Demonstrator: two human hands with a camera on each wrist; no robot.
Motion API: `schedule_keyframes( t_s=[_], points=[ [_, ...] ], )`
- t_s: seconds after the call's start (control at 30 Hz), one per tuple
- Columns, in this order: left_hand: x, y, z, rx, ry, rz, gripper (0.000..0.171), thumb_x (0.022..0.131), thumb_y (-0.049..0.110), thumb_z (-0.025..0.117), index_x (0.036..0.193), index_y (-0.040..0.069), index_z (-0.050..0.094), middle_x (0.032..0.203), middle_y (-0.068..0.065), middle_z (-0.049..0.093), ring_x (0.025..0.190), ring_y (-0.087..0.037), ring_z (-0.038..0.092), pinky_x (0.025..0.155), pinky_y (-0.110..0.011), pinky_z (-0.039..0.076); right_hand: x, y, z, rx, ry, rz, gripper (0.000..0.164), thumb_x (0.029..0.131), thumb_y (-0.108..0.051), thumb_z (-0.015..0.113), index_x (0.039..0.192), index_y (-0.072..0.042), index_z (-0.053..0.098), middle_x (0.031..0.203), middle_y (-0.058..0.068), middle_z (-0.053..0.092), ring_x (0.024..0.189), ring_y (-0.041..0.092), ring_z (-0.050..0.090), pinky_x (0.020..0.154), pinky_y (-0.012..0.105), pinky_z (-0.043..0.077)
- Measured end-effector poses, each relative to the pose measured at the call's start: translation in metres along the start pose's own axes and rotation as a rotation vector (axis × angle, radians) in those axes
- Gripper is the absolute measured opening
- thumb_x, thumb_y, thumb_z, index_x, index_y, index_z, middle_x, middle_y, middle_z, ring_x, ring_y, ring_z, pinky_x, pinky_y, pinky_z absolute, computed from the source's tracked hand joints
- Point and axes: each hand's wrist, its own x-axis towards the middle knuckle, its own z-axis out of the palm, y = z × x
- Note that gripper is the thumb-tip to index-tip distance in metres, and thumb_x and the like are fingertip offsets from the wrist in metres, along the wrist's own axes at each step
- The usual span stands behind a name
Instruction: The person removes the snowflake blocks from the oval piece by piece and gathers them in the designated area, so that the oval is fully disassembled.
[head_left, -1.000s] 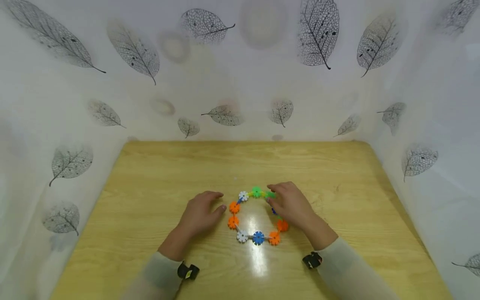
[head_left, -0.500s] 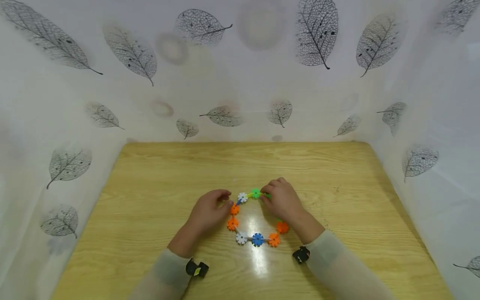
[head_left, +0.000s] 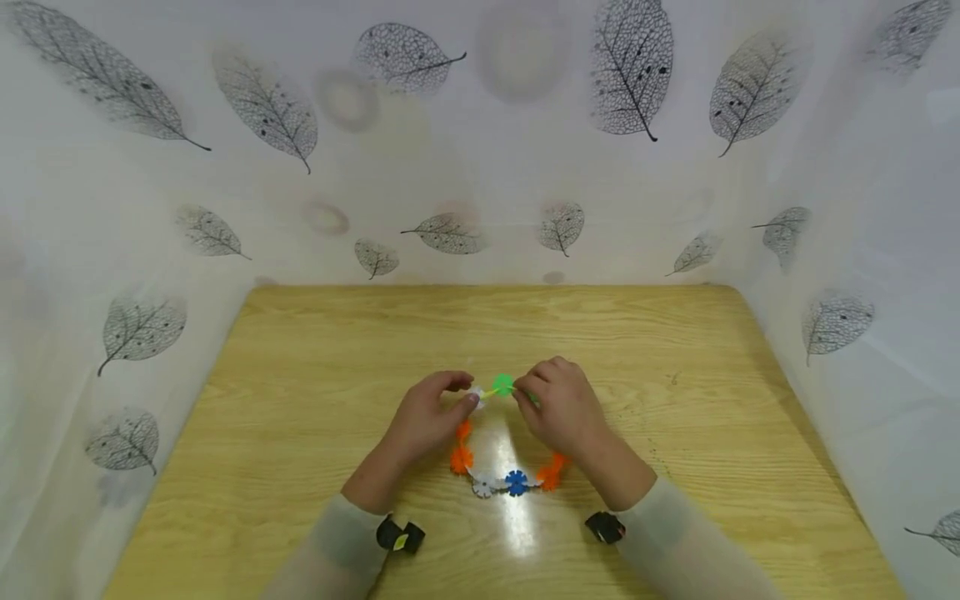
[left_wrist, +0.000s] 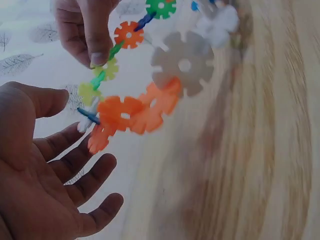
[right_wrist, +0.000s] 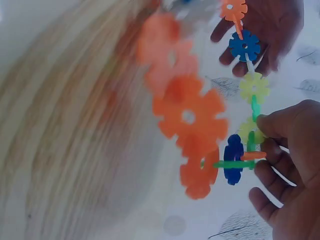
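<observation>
A ring of interlocking plastic snowflake discs (head_left: 516,482), in orange, blue, white and green, is partly raised off the table between both hands. My right hand (head_left: 562,408) pinches its far right side; in the right wrist view the thumb and index finger meet at a yellow-green disc (right_wrist: 254,87) and its green neighbour. My left hand (head_left: 423,421) is at the far left side, beside a white disc (head_left: 477,397). The left wrist view shows that hand's fingers (left_wrist: 95,175) spread, with the thumb apart from them. The right hand hides part of the ring in the head view.
A light wooden table (head_left: 337,333) lies beneath the ring. White cloth with a leaf print (head_left: 450,233) encloses it at the back and sides. Black wrist straps (head_left: 400,535) sit at both sleeve cuffs.
My right hand has moved left onto the ring's far side and taken hold of it. My left hand has come in from the left to the white disc. The ring's far part has lifted.
</observation>
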Motion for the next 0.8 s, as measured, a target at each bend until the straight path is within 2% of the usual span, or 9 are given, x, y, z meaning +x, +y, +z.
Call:
schedule_keyframes(
  t_s=[0.1,0.2,0.47,0.53,0.6,0.7,0.8],
  points=[
    [0.0,0.007,0.0,-0.044,-0.014,0.028,0.036,0.101,0.037,0.069,0.128,0.013,0.071,0.123,0.002,0.071,0.119,-0.023,0.064,0.104,-0.052,0.048,0.0,-0.008,-0.005,0.009,0.102,-0.067,0.005,0.086,-0.013,0.083,0.088,-0.009,0.08,0.085,0.003,0.071,0.082,0.025,0.065,0.078,0.045,0.055],
    [-0.002,0.017,0.001,-0.079,-0.018,0.04,0.034,0.101,0.039,0.069,0.124,0.015,0.074,0.117,0.004,0.073,0.115,-0.02,0.067,0.1,-0.051,0.051,-0.001,-0.015,-0.009,0.003,0.165,-0.107,0.005,0.084,-0.01,0.083,0.087,-0.008,0.079,0.085,0.003,0.07,0.083,0.026,0.065,0.079,0.046,0.054],
    [-0.008,0.028,0.007,-0.141,0.024,0.094,0.015,0.101,0.027,0.071,0.108,0.016,0.077,0.098,0.009,0.073,0.091,-0.013,0.067,0.085,-0.044,0.057,-0.007,-0.025,-0.014,0.046,0.215,-0.155,0.005,0.084,-0.011,0.082,0.087,-0.008,0.079,0.086,0.004,0.071,0.084,0.027,0.065,0.081,0.046,0.054],
    [-0.01,0.029,0.008,-0.148,0.035,0.114,0.012,0.101,0.024,0.07,0.107,0.016,0.077,0.097,0.01,0.072,0.088,-0.012,0.066,0.081,-0.04,0.056,-0.009,-0.025,-0.015,0.107,0.197,-0.131,0.013,0.085,-0.016,0.083,0.094,-0.007,0.079,0.092,0.005,0.07,0.088,0.028,0.064,0.083,0.048,0.052],
    [-0.012,0.029,0.009,-0.151,0.04,0.138,0.011,0.102,0.022,0.068,0.107,0.016,0.076,0.097,0.009,0.071,0.087,-0.011,0.064,0.078,-0.036,0.054,-0.01,-0.024,-0.017,0.201,0.153,-0.071,0.025,0.087,-0.023,0.084,0.105,-0.008,0.078,0.103,0.007,0.069,0.097,0.029,0.062,0.088,0.049,0.05],
    [-0.014,0.03,0.009,-0.161,0.034,0.167,0.01,0.103,0.02,0.067,0.108,0.017,0.075,0.097,0.009,0.071,0.085,-0.012,0.063,0.075,-0.034,0.054,-0.012,-0.023,-0.021,0.36,0.033,0.045,0.044,0.09,-0.034,0.082,0.125,-0.009,0.071,0.12,0.007,0.067,0.113,0.027,0.059,0.096,0.051,0.048],
    [-0.017,0.031,0.008,-0.18,0.016,0.173,0.01,0.103,0.021,0.067,0.108,0.018,0.075,0.098,0.009,0.07,0.085,-0.013,0.063,0.075,-0.034,0.053,-0.013,-0.022,-0.026,0.472,-0.105,0.144,0.046,0.095,-0.037,0.077,0.134,-0.013,0.067,0.127,0.003,0.067,0.12,0.022,0.06,0.098,0.049,0.051]
  ],
)
